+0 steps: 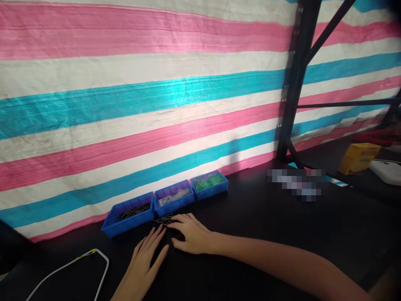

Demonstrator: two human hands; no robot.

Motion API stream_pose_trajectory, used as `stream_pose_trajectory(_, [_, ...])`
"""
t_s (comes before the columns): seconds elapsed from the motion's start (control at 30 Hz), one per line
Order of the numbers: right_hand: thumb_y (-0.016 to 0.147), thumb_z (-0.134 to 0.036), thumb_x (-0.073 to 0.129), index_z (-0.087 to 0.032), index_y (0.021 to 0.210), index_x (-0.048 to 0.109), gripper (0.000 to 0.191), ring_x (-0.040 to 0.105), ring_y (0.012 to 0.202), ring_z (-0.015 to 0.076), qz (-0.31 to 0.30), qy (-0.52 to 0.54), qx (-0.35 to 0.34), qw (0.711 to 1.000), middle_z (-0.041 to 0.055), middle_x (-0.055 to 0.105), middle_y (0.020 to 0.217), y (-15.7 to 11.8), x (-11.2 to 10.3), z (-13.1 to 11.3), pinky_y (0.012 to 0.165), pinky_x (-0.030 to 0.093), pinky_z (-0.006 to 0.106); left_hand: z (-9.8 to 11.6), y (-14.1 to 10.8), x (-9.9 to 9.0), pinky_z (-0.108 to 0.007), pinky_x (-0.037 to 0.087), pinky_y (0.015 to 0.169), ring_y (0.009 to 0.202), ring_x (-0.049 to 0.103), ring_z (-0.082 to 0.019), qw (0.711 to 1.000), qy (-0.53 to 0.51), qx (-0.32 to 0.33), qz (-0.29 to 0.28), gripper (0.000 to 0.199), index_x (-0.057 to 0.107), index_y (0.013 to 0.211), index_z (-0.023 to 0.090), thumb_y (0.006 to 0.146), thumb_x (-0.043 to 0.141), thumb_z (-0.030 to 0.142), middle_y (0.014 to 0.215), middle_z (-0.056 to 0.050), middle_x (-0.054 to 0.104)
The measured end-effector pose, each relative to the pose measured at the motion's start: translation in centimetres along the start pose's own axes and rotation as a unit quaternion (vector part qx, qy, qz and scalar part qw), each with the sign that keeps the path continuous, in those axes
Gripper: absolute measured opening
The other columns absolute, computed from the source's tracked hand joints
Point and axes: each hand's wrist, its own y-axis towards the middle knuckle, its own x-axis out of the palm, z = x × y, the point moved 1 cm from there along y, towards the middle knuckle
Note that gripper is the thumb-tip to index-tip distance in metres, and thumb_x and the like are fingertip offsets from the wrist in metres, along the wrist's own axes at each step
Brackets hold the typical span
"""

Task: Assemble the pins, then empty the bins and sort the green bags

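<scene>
A small heap of thin dark screws or pins lies on the black table in front of the blue bins. My right hand reaches in from the right with its fingertips over the heap's edge, fingers bent and thumb apart. My left hand lies flat, fingers stretched out, its tips just in front of the heap. Behind them, the left blue bin holds more of the dark thin pieces. The middle bin contains clear or whitish pieces, and the right bin has green ones.
A bent white rod with a yellow mark lies at the lower left. A black metal post stands at the back right before a striped tarp. Farther right are a yellow box and a white object.
</scene>
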Motion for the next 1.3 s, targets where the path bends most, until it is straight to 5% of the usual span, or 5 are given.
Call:
stream_pose_trajectory(0.57, [0.083, -0.018, 0.051, -0.015, 0.107, 0.064, 0.027, 0.054, 0.105, 0.0155, 0.033, 0.025, 0.014, 0.999, 0.0062, 0.064, 0.111, 0.3, 0.4, 0.2, 0.095, 0.032, 0.028, 1.4, -0.2, -1.2, -0.048, 0.032, 0.104, 0.129, 0.034, -0.022, 0.999, 0.004, 0.025, -0.035, 0.045, 0.035, 0.135, 0.030, 0.091, 0.037, 0.038, 0.139, 0.000, 0.040])
stream_pose_trajectory(0.9, [0.081, -0.016, 0.057, -0.021, 0.090, 0.069, 0.016, 0.057, 0.087, 0.0156, 0.026, 0.006, 0.055, 0.998, 0.0000, 0.068, 0.092, 0.5, -0.2, 0.3, 0.079, 0.037, 0.028, 2.3, -0.4, -2.1, -0.045, 0.031, 0.106, 0.129, 0.035, -0.021, 0.997, -0.023, 0.063, -0.038, 0.045, 0.034, 0.135, 0.031, 0.091, 0.039, 0.036, 0.138, 0.000, 0.042])
stream_pose_trajectory(1.3, [0.081, -0.018, 0.058, -0.023, 0.087, 0.068, 0.013, 0.058, 0.081, 0.0142, 0.047, 0.019, 0.077, 0.996, -0.0027, 0.068, 0.087, 0.4, -0.4, 0.3, 0.074, 0.038, 0.027, 2.1, -0.3, -1.8, -0.047, 0.027, 0.107, 0.133, 0.028, -0.021, 0.997, -0.032, 0.022, -0.061, 0.046, 0.034, 0.136, 0.028, 0.092, 0.034, 0.041, 0.142, -0.001, 0.036])
